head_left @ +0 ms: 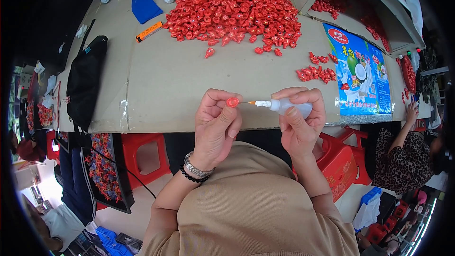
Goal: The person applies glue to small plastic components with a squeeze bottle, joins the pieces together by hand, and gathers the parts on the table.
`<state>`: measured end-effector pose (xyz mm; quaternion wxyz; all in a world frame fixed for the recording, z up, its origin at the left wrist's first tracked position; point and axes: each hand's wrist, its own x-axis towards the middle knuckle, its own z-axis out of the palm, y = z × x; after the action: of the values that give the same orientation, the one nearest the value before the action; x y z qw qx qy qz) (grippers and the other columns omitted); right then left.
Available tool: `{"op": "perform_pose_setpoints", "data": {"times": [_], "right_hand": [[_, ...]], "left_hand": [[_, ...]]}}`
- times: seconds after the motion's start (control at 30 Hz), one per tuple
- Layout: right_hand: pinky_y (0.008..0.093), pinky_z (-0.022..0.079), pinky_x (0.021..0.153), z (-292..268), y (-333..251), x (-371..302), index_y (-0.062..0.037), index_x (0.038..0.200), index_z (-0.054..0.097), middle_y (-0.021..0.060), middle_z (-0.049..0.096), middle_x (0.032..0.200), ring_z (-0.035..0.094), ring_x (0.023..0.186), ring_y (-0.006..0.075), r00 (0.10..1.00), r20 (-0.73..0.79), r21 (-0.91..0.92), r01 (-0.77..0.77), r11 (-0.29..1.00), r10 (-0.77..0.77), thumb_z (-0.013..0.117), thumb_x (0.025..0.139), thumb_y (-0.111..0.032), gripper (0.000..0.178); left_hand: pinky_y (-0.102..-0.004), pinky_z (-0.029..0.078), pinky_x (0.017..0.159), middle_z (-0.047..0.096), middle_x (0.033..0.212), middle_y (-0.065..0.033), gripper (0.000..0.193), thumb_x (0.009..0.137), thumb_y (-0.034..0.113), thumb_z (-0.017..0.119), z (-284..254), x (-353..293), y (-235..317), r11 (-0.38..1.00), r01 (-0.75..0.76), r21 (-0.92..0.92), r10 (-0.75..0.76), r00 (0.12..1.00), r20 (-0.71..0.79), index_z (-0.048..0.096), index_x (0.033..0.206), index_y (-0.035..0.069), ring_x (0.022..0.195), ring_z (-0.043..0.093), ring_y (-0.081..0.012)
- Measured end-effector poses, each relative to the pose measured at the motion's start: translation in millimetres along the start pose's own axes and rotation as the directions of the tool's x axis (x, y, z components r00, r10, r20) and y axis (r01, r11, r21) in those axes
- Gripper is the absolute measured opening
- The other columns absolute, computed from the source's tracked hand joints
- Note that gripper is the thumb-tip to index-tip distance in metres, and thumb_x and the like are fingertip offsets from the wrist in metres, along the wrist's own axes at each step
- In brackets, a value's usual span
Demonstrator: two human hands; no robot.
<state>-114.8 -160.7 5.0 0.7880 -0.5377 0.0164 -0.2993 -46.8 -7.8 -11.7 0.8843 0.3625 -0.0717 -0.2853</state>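
Observation:
Between the thumb and fingers of my left hand is a small red plastic piece, its round face turned up. My right hand grips a translucent white squeeze bottle lying sideways. From its white-wrapped neck an orange-based thin needle tip reaches left to the edge of the red piece; whether it touches is too fine to tell. Both hands are over the table's near edge. Beyond them lies a large heap of similar red pieces, and a smaller row of red pieces sits to the right.
A blue printed sheet is on the table's right side, beside an open box with more red pieces. Left of the heap are an orange tube-like item and a blue cloth. A black bag lies at the left edge. Another person sits at right.

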Motion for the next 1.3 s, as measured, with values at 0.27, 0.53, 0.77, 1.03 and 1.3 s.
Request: {"op": "perform_pose_setpoints", "data": {"times": [0.27, 0.53, 0.77, 1.03, 1.3], "right_hand": [[0.0175, 0.038, 0.045, -1.3, 1.0, 0.4, -0.0039, 0.094, 0.049, 0.0180, 0.064, 0.095, 0.048, 0.056, 0.0060, 1.000, 0.018, -0.026, 0.009, 1.000, -0.009, 0.063, 0.085, -0.003, 0.016], [0.0166, 0.036, 0.043, -2.8, 1.6, 0.3, -0.0058, 0.095, 0.049, 0.0214, 0.062, 0.097, 0.043, 0.047, 0.0055, 0.997, 0.021, -0.064, 0.069, 0.996, -0.068, 0.064, 0.087, -0.011, 0.018], [0.0172, 0.039, 0.046, -2.2, 1.0, -0.3, -0.0045, 0.094, 0.049, 0.0180, 0.064, 0.095, 0.048, 0.056, 0.0056, 1.000, 0.014, -0.029, 0.014, 0.999, -0.014, 0.063, 0.085, -0.003, 0.017], [0.0169, 0.039, 0.047, 3.0, -2.7, -0.8, -0.0042, 0.094, 0.049, 0.0180, 0.064, 0.095, 0.047, 0.056, 0.0048, 0.999, 0.037, -0.055, 0.031, 0.998, -0.029, 0.063, 0.085, -0.004, 0.016], [0.0168, 0.040, 0.048, 5.8, -3.4, -0.8, -0.0043, 0.094, 0.050, 0.0172, 0.064, 0.097, 0.049, 0.058, 0.0048, 0.997, 0.064, -0.088, 0.037, 0.995, -0.031, 0.063, 0.085, -0.005, 0.016]], "left_hand": [[-0.0182, 0.032, 0.045, 0.064, 0.094, -0.0029, 0.016, 0.092, 0.015, 0.060, -0.6, -0.4, -1.6, 1.000, -0.009, -0.011, 0.009, 1.000, -0.001, 0.052, 0.102, 0.005, 0.050, 0.041, -0.0052], [-0.0184, 0.032, 0.044, 0.064, 0.093, -0.0029, 0.016, 0.092, 0.015, 0.060, -1.0, -0.1, -1.1, 1.000, -0.012, 0.006, 0.012, 1.000, 0.001, 0.053, 0.102, 0.005, 0.050, 0.041, -0.0052], [-0.0183, 0.032, 0.045, 0.063, 0.093, -0.0032, 0.015, 0.092, 0.014, 0.060, 1.2, -0.2, -1.2, 1.000, 0.002, -0.009, -0.002, 1.000, -0.012, 0.053, 0.102, 0.005, 0.051, 0.041, -0.0052], [-0.0185, 0.031, 0.045, 0.061, 0.098, -0.0047, 0.014, 0.092, 0.016, 0.060, -2.2, -0.2, -4.0, 0.999, -0.008, 0.036, 0.007, 1.000, 0.014, 0.052, 0.098, 0.006, 0.049, 0.039, -0.0053], [-0.0187, 0.032, 0.045, 0.061, 0.095, -0.0046, 0.016, 0.091, 0.016, 0.061, 0.1, -1.1, -1.3, 0.998, -0.016, 0.062, 0.015, 1.000, 0.024, 0.051, 0.098, 0.006, 0.050, 0.040, -0.0059]]}}
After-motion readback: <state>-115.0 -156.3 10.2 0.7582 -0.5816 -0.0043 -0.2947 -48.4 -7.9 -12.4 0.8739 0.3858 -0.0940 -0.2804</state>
